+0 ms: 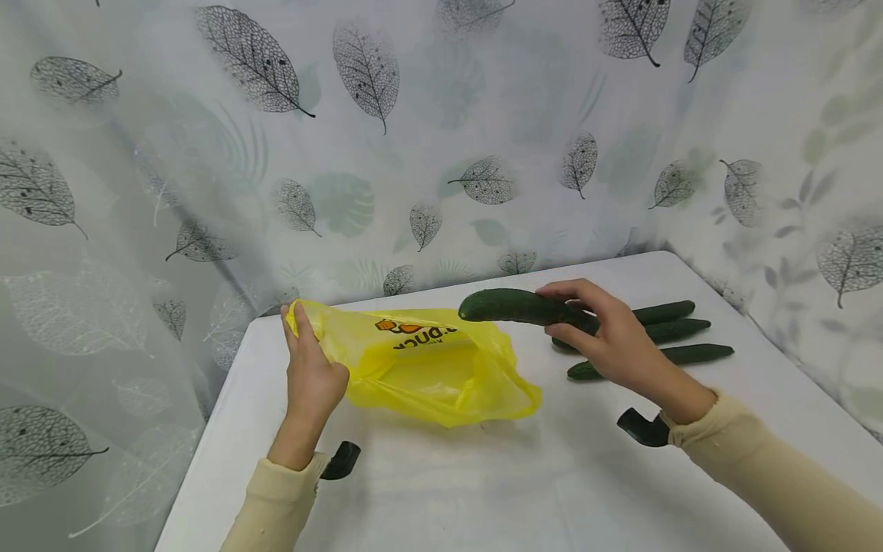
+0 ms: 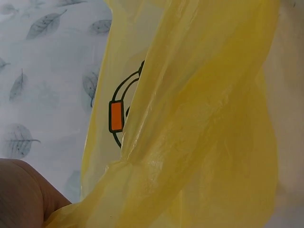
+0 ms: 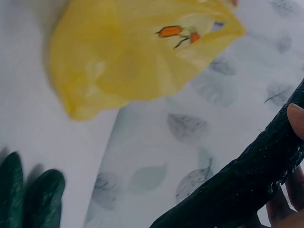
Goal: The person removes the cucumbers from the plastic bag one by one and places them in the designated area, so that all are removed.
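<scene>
A yellow plastic bag (image 1: 414, 376) with a printed duck logo hangs from my left hand (image 1: 313, 376), which grips its upper left corner. The bag's mouth gapes toward me and its right side sags onto the table. My right hand (image 1: 607, 337) holds a dark green cucumber (image 1: 510, 305) between thumb and fingers, raised above the table with its tip pointing left at the bag's right edge. In the right wrist view the held cucumber (image 3: 237, 190) runs diagonally, fingers on its right part. The left wrist view is mostly filled by the bag (image 2: 204, 118).
Several more cucumbers (image 1: 697, 353) lie side by side at the right of the white table (image 1: 441, 498), partly behind my right hand. A leaf-patterned curtain (image 1: 428, 153) surrounds the back and sides. Black curved mounts (image 1: 341, 461) sit at both wrists.
</scene>
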Motion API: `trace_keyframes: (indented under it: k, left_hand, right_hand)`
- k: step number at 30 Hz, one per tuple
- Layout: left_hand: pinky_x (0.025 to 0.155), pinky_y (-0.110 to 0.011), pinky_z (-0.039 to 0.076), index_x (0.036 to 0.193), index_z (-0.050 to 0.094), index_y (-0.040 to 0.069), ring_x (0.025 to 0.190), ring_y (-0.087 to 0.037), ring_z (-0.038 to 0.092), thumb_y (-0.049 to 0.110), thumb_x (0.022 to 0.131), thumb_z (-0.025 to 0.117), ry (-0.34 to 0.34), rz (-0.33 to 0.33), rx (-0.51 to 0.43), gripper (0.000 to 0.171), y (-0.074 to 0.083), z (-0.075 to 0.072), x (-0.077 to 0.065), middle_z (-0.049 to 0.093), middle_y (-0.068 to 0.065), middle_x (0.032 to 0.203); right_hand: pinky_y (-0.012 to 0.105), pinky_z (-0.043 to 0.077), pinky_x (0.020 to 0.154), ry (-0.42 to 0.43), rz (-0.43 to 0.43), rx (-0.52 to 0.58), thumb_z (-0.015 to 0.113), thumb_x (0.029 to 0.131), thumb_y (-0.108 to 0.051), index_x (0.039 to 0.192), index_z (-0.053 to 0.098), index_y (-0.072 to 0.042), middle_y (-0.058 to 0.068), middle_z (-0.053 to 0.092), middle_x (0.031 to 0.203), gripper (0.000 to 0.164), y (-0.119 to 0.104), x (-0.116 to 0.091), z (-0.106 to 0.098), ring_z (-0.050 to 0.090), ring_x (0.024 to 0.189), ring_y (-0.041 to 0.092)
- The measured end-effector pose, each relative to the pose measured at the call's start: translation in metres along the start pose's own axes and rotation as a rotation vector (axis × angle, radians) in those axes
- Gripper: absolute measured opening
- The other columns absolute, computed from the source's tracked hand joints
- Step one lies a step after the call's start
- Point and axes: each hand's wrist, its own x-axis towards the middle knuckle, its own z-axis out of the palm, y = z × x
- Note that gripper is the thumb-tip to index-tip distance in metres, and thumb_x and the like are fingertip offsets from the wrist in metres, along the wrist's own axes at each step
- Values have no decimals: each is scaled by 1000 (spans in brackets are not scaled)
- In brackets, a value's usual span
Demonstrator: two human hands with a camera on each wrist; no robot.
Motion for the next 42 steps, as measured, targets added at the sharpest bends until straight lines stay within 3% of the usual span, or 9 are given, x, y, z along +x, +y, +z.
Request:
trace_keyframes:
  k: [8,15,20,34,42]
  left_hand:
    - [46,-34,34,163,-2,9,53,-25,34,-16,68,50,-6,-8,-6,111,-1,0,1,-13,-6,168]
    - [45,-34,34,163,-3,9,53,-24,33,-16,69,49,-12,3,-20,110,-1,0,0,-14,-6,168]
    - [45,-34,33,163,-4,10,52,-24,32,-16,70,48,-13,6,-16,110,-1,0,0,-14,-6,168]
    - [47,-35,34,163,-2,9,56,-28,37,-16,69,49,-2,8,-1,109,1,-1,0,-12,-7,168]
    - [46,-34,32,163,-2,9,54,-25,33,-16,70,48,-8,11,-3,109,2,-2,-1,-13,-7,168]
  right_hand:
    - [24,39,100,-33,41,-142,76,90,-8,132,62,-15,-2,63,128,45,42,-24,-5,56,121,19]
    - [46,40,99,-67,83,-217,78,87,-6,131,62,-16,2,63,129,48,72,-43,-14,54,125,27]
    - [55,41,95,-100,87,-275,79,84,-1,129,63,-15,6,62,128,49,91,-59,-24,53,124,34]
    - [61,43,90,-167,83,-411,79,79,5,124,66,-13,13,62,124,51,119,-84,-38,55,116,43]
    - [62,44,87,-165,17,-482,84,71,8,119,68,-12,14,64,119,54,133,-96,-39,57,110,45]
